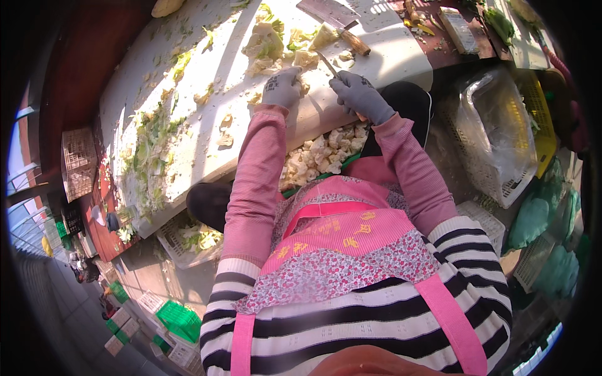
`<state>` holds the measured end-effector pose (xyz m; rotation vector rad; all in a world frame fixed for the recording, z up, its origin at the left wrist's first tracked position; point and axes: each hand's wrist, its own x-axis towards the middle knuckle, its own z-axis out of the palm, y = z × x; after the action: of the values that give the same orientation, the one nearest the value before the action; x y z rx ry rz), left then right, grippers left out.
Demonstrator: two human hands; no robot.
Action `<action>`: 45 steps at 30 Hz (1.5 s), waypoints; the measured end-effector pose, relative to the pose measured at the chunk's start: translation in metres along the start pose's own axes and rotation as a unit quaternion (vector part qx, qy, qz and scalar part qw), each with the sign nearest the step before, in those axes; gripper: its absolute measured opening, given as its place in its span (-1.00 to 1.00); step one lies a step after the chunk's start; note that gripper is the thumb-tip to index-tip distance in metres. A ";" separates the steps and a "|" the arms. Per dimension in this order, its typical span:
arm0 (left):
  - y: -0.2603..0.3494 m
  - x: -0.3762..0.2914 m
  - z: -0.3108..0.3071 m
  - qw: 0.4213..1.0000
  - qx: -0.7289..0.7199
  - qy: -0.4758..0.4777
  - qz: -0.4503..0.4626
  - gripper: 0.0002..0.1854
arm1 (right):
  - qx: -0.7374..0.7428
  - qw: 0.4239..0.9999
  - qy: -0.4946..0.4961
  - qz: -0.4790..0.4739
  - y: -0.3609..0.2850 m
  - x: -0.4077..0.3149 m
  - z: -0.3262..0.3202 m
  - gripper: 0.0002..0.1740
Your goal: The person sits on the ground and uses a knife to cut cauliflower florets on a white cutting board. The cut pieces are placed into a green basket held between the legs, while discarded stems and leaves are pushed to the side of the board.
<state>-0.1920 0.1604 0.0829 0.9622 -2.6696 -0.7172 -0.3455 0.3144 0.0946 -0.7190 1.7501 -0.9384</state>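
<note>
My left hand, in a grey work glove, is curled around a small cauliflower piece over the white tabletop's near edge. My right hand, gloved alike, grips a narrow-bladed knife whose tip points up and away to the left. Past my hands lie cut cauliflower chunks with green leaf bits. A cleaver rests beyond them, its wooden handle towards me. Below the table edge, between my knees, cauliflower florets fill a container with a green rim.
Leaf trimmings litter the tabletop's left side. A white crate with leaves stands under the table at left. To my right is a white crate lined with clear plastic, beside a yellow crate. Green crates stand behind at left.
</note>
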 end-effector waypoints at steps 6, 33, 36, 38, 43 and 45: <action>-0.003 0.025 -0.007 0.992 -0.083 0.012 -0.096 -0.44 | -0.163 0.971 0.069 -0.163 0.024 0.024 0.004 -0.70; -0.086 0.038 -0.002 0.957 -0.026 0.138 -0.255 -0.57 | -0.240 0.925 0.141 -0.257 -0.013 0.094 0.025 -0.69; -0.090 0.015 0.001 0.964 -0.090 0.105 -0.229 -0.64 | -0.192 0.963 0.018 -0.191 -0.004 0.083 0.049 -0.64; -0.088 -0.009 0.000 0.964 -0.149 0.066 -0.209 -0.76 | -0.116 0.982 -0.044 -0.144 0.001 0.066 0.053 -0.64; -0.081 -0.055 -0.020 0.976 -0.081 0.061 -0.190 -0.74 | 0.041 0.994 -0.007 -0.097 0.006 0.041 0.031 -0.71; -0.078 -0.061 -0.028 0.977 -0.038 0.153 -0.146 -0.73 | 0.002 0.989 0.049 -0.136 -0.001 0.050 0.022 -0.67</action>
<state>-0.0935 0.1370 0.0646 1.3401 -2.2462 -0.6584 -0.3420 0.2677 0.0667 -0.9399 1.7627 -1.1775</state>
